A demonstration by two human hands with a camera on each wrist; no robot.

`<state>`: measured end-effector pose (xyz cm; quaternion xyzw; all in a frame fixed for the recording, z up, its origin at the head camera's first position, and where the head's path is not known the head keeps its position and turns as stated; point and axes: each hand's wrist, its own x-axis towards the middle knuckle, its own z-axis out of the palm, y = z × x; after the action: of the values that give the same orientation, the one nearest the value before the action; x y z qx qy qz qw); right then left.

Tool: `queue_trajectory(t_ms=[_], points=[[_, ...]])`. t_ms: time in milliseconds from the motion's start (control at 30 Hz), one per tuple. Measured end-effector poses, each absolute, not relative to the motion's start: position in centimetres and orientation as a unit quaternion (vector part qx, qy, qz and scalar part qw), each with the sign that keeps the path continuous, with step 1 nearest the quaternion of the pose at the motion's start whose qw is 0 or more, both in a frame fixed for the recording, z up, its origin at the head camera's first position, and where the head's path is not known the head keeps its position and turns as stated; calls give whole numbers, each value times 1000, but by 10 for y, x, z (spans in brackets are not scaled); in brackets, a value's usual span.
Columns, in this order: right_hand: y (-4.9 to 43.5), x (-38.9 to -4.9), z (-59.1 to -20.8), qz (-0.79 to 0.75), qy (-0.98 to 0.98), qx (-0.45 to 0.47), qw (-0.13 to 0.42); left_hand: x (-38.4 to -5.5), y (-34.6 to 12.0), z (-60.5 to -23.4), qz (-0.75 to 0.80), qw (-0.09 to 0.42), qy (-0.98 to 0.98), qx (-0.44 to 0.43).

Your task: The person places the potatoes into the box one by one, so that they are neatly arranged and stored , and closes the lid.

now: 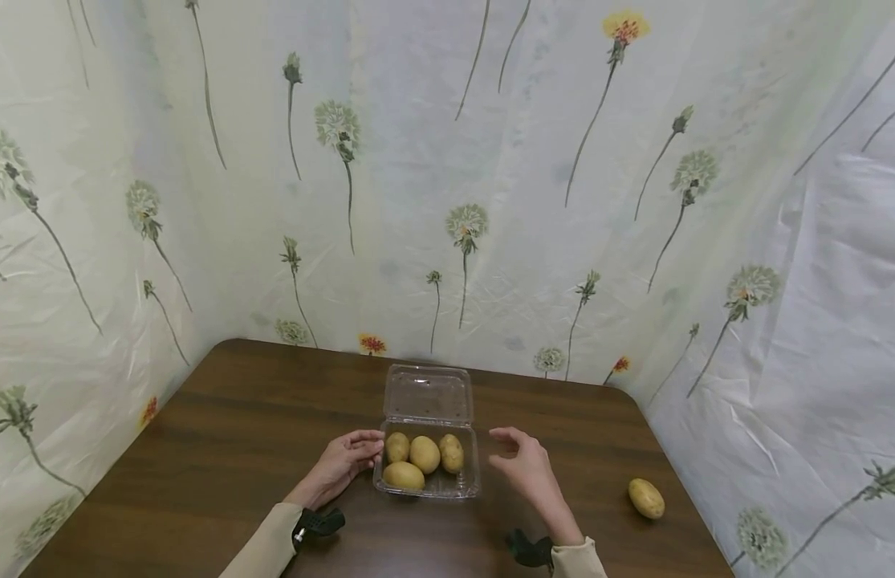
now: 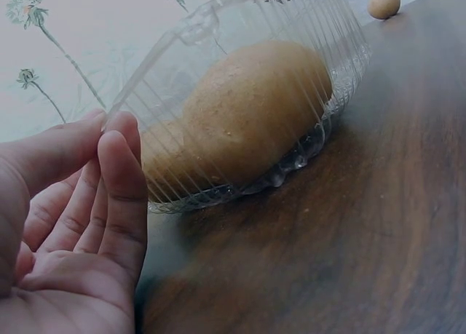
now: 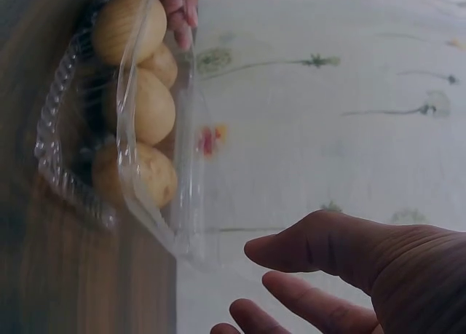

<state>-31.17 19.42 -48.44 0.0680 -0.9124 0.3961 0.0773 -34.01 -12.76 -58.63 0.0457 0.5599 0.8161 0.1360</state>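
A clear plastic clamshell container (image 1: 461, 491) stands on the table with its lid (image 1: 428, 393) tilted up at the back. Several potatoes (image 1: 424, 455) lie inside, leaving some bare floor at the front right. My left hand (image 1: 339, 467) pinches the container's left rim between thumb and fingertips, as the left wrist view shows up close. To the right of the container, apart from it, hovers my right hand (image 1: 528, 472), thumb and fingers spread and loosely bent with nothing between them. One more potato (image 1: 645, 498) lies alone on the table, farther right than that hand.
The dark wooden table (image 1: 237, 449) has rounded back corners. A pale curtain (image 1: 404, 201) printed with dandelions and other flowers hangs behind it and along both sides. Dark straps (image 1: 319, 523) sit on both wrists at the cuffs of light sleeves.
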Motion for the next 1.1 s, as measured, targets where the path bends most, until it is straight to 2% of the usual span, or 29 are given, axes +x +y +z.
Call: queue_trajectory(t_ms=[1100], points=[[293,-298,-481,363,-929,-20,65,-340,-127,-586,814,137,562,47]])
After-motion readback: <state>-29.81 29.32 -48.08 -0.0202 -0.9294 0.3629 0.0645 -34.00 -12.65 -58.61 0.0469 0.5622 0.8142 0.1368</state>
